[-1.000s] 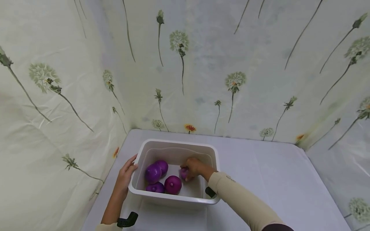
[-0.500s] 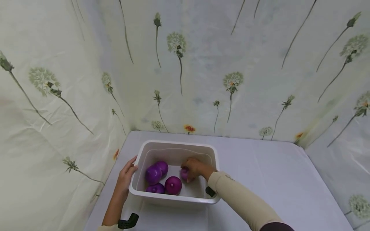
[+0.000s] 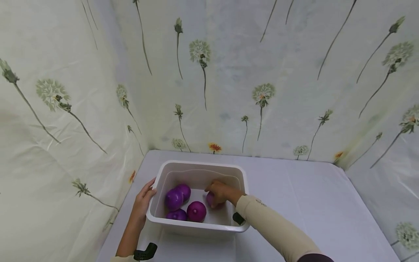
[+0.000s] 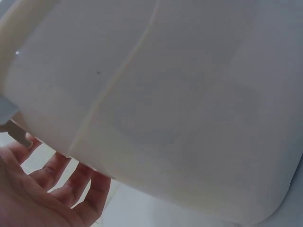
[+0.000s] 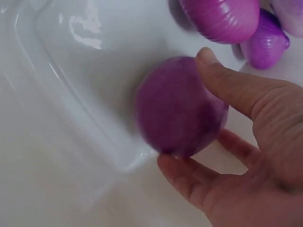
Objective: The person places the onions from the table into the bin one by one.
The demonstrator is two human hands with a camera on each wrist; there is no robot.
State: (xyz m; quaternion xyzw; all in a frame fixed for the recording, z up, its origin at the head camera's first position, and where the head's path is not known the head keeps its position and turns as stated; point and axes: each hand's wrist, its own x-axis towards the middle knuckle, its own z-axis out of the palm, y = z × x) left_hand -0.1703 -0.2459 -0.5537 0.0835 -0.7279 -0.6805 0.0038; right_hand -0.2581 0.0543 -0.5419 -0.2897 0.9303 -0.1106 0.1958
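In the head view, a white plastic bin [image 3: 196, 227] stands on the table with several purple onions in it. My right hand [image 3: 220, 193] reaches inside at the right and grips one onion [image 5: 180, 106]; the right wrist view has the thumb on one side and fingertips on the other. Left of it sits a magenta onion [image 3: 196, 211]. Farther left, a larger purple onion [image 3: 174, 199] leans against another onion [image 3: 184, 191], with one more onion [image 3: 177, 214] by the front wall. My left hand [image 3: 141, 202] holds the bin's left side, its bent fingertips against the outer wall.
The table [image 3: 294, 203] under a pale cloth extends to the right of the bin. A curtain [image 3: 229, 72] printed with dandelions encloses the back and both sides. The bin's raised walls surround the right hand.
My right hand and its onion have shifted very slightly to the right inside the bin. The left hand keeps its place on the bin, and the other onions have not moved.
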